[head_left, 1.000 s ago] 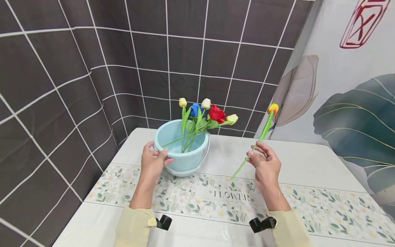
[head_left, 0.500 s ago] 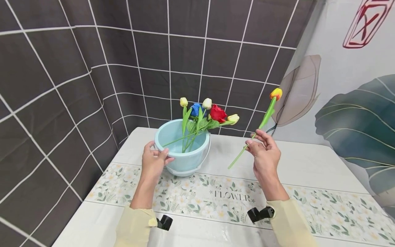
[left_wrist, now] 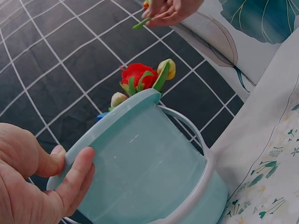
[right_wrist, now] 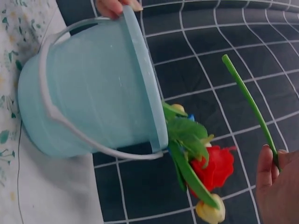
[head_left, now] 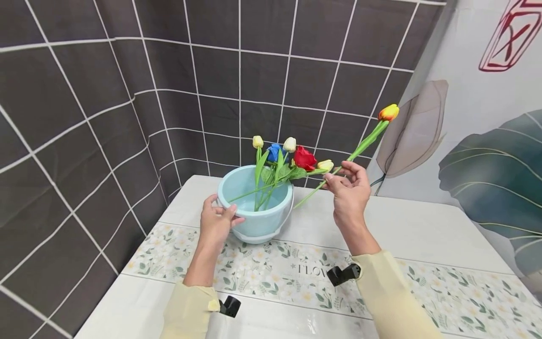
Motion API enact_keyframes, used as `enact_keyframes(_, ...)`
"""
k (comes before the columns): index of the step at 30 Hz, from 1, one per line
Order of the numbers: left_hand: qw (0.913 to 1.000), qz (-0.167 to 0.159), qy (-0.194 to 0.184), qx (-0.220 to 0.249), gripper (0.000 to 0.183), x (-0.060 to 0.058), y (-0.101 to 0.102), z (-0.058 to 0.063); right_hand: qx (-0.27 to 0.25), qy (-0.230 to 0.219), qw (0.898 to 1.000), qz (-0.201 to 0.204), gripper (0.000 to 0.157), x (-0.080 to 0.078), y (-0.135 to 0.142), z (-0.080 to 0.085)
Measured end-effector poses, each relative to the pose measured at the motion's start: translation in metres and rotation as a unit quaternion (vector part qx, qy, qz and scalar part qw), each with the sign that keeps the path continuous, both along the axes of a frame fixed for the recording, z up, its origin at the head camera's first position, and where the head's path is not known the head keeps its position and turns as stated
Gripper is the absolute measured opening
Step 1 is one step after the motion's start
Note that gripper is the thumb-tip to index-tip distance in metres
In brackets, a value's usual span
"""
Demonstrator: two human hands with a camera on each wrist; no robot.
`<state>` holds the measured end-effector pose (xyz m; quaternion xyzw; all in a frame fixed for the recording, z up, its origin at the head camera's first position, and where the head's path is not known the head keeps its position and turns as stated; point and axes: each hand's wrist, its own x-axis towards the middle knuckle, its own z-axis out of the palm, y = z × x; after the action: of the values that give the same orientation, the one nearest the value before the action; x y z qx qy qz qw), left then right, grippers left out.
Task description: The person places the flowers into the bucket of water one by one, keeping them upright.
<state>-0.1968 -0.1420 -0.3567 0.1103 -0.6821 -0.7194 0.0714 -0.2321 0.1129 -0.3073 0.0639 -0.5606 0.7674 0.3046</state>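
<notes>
A light blue bucket [head_left: 260,225] stands on the table, its pale handle [right_wrist: 79,133] hanging down the side. My left hand [head_left: 216,219] grips its rim at the left, thumb on one side of the wall and fingers on the other in the left wrist view. Inside lean a red rose [head_left: 304,158], a blue rose [head_left: 276,153] and several pale yellow tulips [head_left: 290,144]. To the right of the bucket, my right hand [head_left: 350,188] pinches the stem of an orange-yellow tulip [head_left: 388,112]. Its blossom points up and right; the bare stem end slants down near the bucket's right side.
The white table [head_left: 406,226] has a printed floral band with lettering across it. Behind it hangs a dark cloth [head_left: 267,75] with white grid lines, and at right a pale cloth [head_left: 461,155] with printed leaves. Black wrist cameras sit at both sleeves.
My right hand has lifted the orange-yellow tulip and carried it left, bringing its stem end close to the bucket. My left hand keeps hold of the rim; the head view has shifted slightly.
</notes>
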Motion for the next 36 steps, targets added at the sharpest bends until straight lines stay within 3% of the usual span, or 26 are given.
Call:
enact_keyframes(24, 1.0, 0.006, 0.004, 0.006, 0.066, -0.002, 0.001, -0.001, 0.051, 0.024, 0.998, 0.018, 0.044, -0.023, -0.046, 0.001)
enact_keyframes(36, 0.9999, 0.003, 0.006, 0.011, 0.066, -0.001, 0.0, -0.001, 0.132, -0.037, 0.99, 0.022, 0.044, -0.032, -0.057, -0.013)
